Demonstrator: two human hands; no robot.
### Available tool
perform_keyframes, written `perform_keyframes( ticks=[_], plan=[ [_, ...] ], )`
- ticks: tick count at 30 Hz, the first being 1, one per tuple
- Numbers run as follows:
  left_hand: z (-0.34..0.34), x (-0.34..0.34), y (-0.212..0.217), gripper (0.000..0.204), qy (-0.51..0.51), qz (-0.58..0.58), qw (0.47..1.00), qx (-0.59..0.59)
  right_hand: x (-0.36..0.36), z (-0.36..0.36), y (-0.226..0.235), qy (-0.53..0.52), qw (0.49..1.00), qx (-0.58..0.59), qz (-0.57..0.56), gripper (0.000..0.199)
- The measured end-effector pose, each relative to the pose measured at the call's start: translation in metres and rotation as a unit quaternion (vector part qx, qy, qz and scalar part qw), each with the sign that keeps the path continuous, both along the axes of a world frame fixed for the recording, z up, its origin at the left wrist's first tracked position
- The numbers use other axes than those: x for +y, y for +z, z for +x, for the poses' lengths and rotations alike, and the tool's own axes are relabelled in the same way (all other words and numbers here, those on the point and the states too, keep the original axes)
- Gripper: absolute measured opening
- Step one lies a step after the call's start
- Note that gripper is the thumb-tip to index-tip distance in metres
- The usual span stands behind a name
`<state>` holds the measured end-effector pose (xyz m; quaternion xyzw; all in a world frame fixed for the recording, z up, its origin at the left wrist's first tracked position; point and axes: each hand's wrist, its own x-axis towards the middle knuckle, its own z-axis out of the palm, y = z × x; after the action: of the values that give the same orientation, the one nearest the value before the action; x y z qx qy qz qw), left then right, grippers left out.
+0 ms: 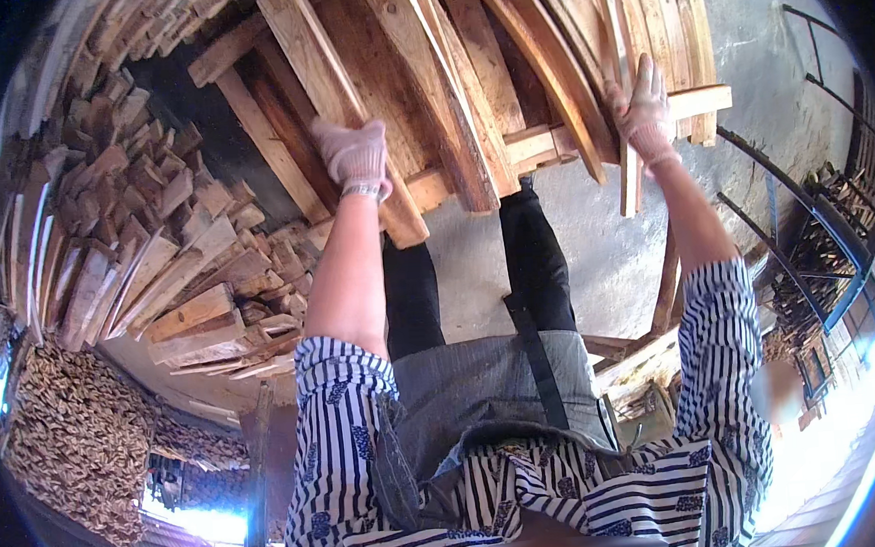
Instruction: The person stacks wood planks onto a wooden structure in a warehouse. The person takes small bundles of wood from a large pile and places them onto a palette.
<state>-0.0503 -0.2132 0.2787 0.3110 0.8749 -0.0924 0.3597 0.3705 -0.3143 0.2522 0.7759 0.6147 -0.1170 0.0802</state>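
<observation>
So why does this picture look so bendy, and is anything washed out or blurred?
In the head view, wide-lens distortion probably bows the planks inside a dark round border; in the head view, glare whites out the lower-left opening and the lower right; also in the head view, blurry smudges sit at bottom centre and beside the right sleeve.

Hands [353, 158] (both gloved) touch boards [306, 56].
</observation>
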Motion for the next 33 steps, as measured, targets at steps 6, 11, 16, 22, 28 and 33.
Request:
perform_keyframes(
  ticks=[6, 11, 16, 22, 28, 33],
  plan=[
    [-0.074, -0.028, 0.021, 0.093, 0.028, 0.105, 0.992, -0.072, 0.019, -0.164, 0.105, 0.062, 0.936, 0.33, 0.106, 0.089],
    [-0.117, -0.004, -0.01, 0.108, -0.046, 0.061, 0.997, 0.015, 0.084, -0.278, 0.044, -0.017, 0.982, 0.187, -0.034, 0.108],
    [-0.153, -0.022, -0.053, 0.118, -0.05, 0.059, 0.996, -0.041, 0.078, -0.292, 0.021, -0.032, 0.967, 0.253, 0.004, 0.097],
    [-0.167, -0.014, -0.016, 0.071, 0.035, 0.129, 0.961, -0.241, 0.053, -0.348, 0.075, -0.114, 0.916, 0.386, -0.007, 0.093],
    [-0.201, -0.041, -0.08, 0.074, 0.015, 0.146, 0.962, -0.23, 0.06, -0.466, 0.025, -0.045, 0.967, 0.237, -0.08, 0.077],
    [-0.173, -0.031, -0.068, 0.074, 0.184, 0.138, 0.911, -0.341, 0.063, -0.475, 0.015, -0.041, 0.958, 0.279, -0.05, 0.083]
  ],
)
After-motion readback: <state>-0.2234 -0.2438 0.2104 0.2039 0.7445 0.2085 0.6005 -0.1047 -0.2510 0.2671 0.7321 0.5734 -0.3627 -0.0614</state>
